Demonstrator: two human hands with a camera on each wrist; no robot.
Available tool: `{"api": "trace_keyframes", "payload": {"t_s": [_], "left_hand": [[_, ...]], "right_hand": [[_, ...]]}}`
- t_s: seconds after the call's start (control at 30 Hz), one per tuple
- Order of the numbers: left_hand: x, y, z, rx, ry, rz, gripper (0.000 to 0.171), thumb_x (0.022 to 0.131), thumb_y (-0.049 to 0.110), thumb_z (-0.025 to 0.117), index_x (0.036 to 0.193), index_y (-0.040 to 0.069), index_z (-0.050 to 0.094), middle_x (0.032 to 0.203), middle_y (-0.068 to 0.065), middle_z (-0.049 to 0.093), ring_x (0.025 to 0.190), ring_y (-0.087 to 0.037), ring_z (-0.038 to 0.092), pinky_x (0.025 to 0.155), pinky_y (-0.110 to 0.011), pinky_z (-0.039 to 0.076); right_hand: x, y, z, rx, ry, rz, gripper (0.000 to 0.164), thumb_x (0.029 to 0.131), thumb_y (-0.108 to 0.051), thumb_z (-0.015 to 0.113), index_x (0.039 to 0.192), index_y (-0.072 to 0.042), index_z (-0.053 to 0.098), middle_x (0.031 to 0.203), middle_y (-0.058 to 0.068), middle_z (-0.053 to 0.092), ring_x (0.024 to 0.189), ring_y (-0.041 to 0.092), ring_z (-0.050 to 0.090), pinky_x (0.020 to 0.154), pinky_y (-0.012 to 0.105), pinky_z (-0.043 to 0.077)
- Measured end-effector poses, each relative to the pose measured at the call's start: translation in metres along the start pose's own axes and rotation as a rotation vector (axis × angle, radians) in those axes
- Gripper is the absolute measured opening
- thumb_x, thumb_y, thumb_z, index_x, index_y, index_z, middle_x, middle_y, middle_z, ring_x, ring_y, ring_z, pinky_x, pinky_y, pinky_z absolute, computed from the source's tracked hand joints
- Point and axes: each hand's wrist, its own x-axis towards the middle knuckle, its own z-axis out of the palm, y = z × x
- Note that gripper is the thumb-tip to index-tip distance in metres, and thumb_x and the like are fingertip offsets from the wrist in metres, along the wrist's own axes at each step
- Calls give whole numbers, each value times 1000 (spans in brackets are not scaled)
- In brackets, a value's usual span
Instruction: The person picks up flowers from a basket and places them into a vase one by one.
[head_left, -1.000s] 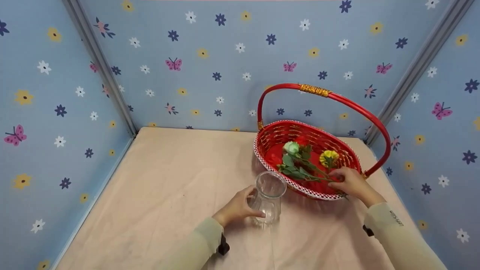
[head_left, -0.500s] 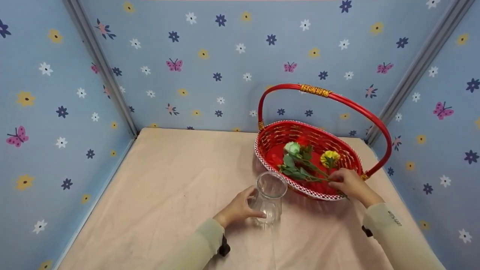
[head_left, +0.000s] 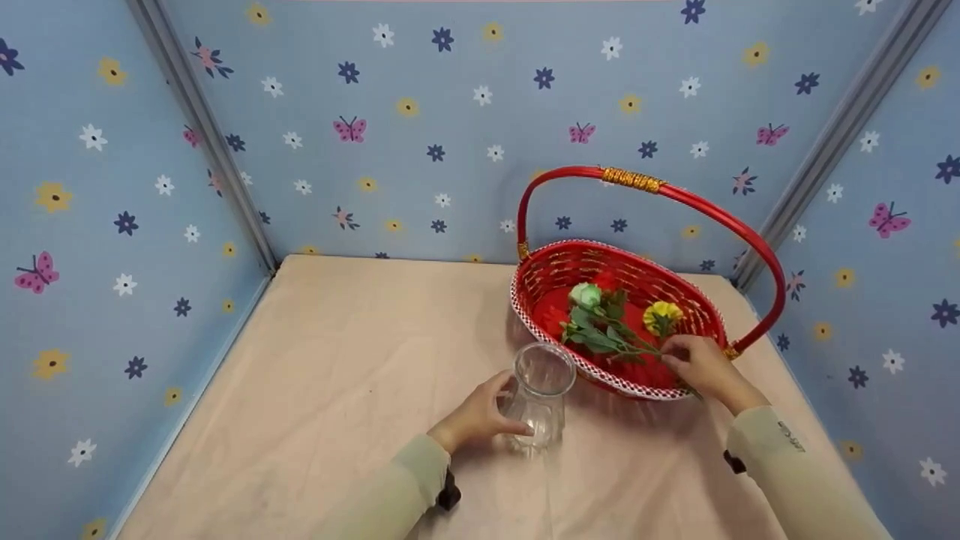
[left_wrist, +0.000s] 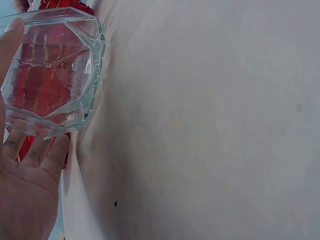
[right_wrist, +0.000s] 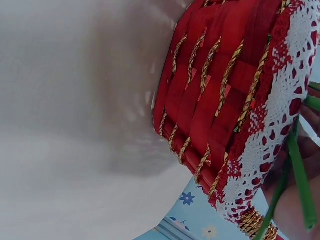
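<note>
My left hand holds a clear glass vase from its left side, thumb in front. The vase stands upright on the cloth. In the left wrist view its faceted base lies between thumb and fingers. Over the near right rim of a red woven basket, my right hand pinches the stems of artificial flowers. Green stems stick out past the lace rim in the right wrist view. A pale green rose, leaves and a yellow flower lie inside. Which blooms belong to the pinched stems, I cannot tell.
Red flowers also lie in the basket, hard to tell from its red lining. A tall red handle with gold wrapping arches over it. A beige cloth covers the table, with patterned blue panels around it.
The pinched stems and leaves have shifted slightly, and my right fingers have closed in a little on the stems. My left hand and the vase have stayed in place.
</note>
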Motion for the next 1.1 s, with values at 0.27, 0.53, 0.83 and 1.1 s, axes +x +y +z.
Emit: {"api": "trace_keyframes", "payload": {"t_s": [0.27, 0.53, 0.83, 1.1], "left_hand": [[1, 0, -2, 12, -11, -2, 99, 82, 27, 97, 163, 9, 44, 152, -8, 62, 144, -32, 58, 123, -49, 48], [1, -1, -2, 2, -11, 11, 99, 81, 28, 98, 163, 11, 45, 150, -6, 64, 143, -30, 59, 123, -50, 48], [2, -3, 0, 14, 2, 19, 98, 80, 28, 99, 161, 10, 47, 149, -8, 64, 141, -30, 59, 122, -52, 49], [4, -4, 0, 8, -1, 17, 100, 80, 29, 99, 163, 12, 46, 152, -7, 62, 143, -29, 58, 124, -50, 47]], "right_hand": [[0, -2, -1, 31, 110, -59, 13, 105, -9, 70, 113, -2, 78, 106, 14, 78, 94, 26, 70, 88, 49, 63], [-1, -15, -3, 44, 186, -79, 10, 104, -9, 72, 109, -4, 79, 105, 13, 78, 93, 23, 69, 85, 38, 60], [-4, -29, -5, 135, 226, -55, 14, 106, -16, 71, 113, -5, 77, 104, 11, 77, 89, 20, 63, 77, 18, 53], [-3, -43, -4, 224, 248, -63, 17, 107, -16, 69, 115, -1, 76, 102, 14, 74, 85, 15, 61, 74, 16, 54]]}}
